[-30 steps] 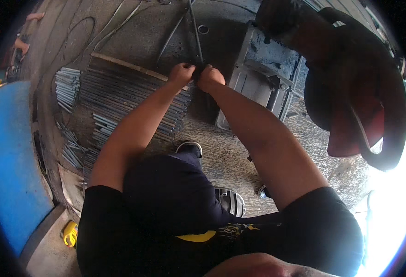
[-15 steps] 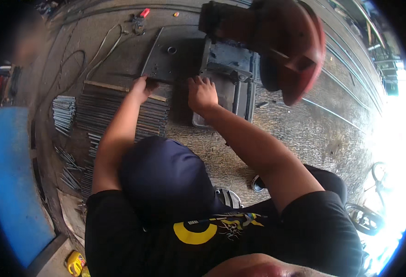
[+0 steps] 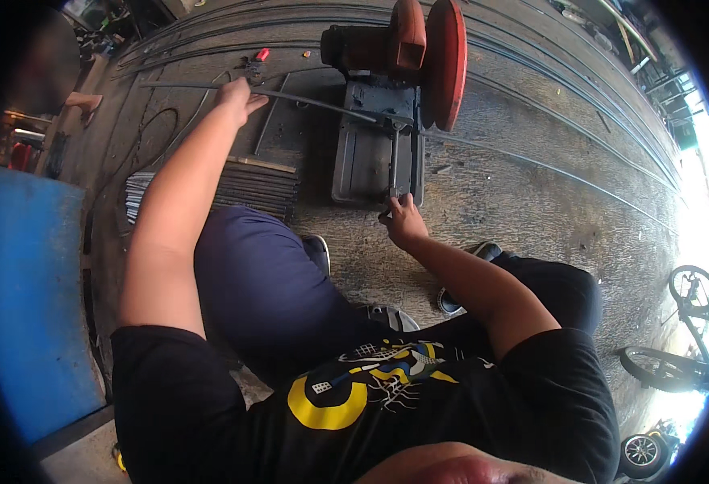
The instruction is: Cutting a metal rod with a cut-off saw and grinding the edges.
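Moved since the earlier frame: right hand (image 3: 405,218) to the clamp screw (image 3: 395,161), mid-frame, fingers closed on its near end; left hand (image 3: 239,98) to upper left, fingers wrapped round a metal rod (image 3: 314,102) reaching the cut-off saw (image 3: 407,48), upper centre. Rod slip could be caused by a slack screw; open floor (image 3: 515,185) is noted at right, edged by long bars (image 3: 532,85).

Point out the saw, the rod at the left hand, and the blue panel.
Saw (image 3: 448,68): head view, on its round red guard.
Rod (image 3: 310,101): head view, on its bare stretch left of the saw.
Blue panel (image 3: 32,290): head view, middle of its flat surface.
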The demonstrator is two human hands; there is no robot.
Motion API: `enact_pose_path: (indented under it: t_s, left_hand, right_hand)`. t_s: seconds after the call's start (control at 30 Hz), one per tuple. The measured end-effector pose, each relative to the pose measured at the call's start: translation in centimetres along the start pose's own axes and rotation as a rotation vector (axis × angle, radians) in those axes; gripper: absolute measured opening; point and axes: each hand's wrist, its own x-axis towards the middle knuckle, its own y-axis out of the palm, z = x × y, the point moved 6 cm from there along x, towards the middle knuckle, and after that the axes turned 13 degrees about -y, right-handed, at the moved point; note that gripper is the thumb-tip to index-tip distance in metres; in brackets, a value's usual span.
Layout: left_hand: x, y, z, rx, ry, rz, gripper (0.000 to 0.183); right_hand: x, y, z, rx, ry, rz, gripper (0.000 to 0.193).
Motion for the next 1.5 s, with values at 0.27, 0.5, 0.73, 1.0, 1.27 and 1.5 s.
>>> enact_pose_path:
  t_s: [0.27, 0.5, 0.73, 1.0, 1.27, 1.5]
  left_hand:
    - [-3.5, -0.3, 4.1, 0.066, -0.009, -0.001, 0.034]
    - [-2.4, -0.6, 4.2, 0.026, 0.034, -0.056, 0.037]
    - [-0.5, -1.0, 4.3, 0.051, 0.062, -0.013, 0.038]
    - [-0.4, -0.3, 5.4, 0.047, -0.004, 0.094, 0.034]
    - [-1.5, -0.2, 5.2, 0.078, 0.025, 0.084, 0.042]
    - [-1.4, 0.3, 5.6, 0.11, -0.002, 0.086, 0.042]
  right_hand:
    - [0.3, 0.9, -0.3, -0.125, -0.343, 0.237, 0.037]
    - [-0.1, 3.0, 1.5, 0.081, -0.016, -0.203, 0.038]
    - [-7.7, 11.1, 6.8, 0.127, -0.271, 0.929, 0.056]
    - [-6.0, 2.9, 1.3, 0.062, 0.138, 0.005, 0.063]
    - [-8.5, 16.5, -4.6, -0.138, -0.275, 1.241, 0.056]
    - [-8.8, 6.9, -4.2, 0.112, 0.459, 0.545, 0.071]
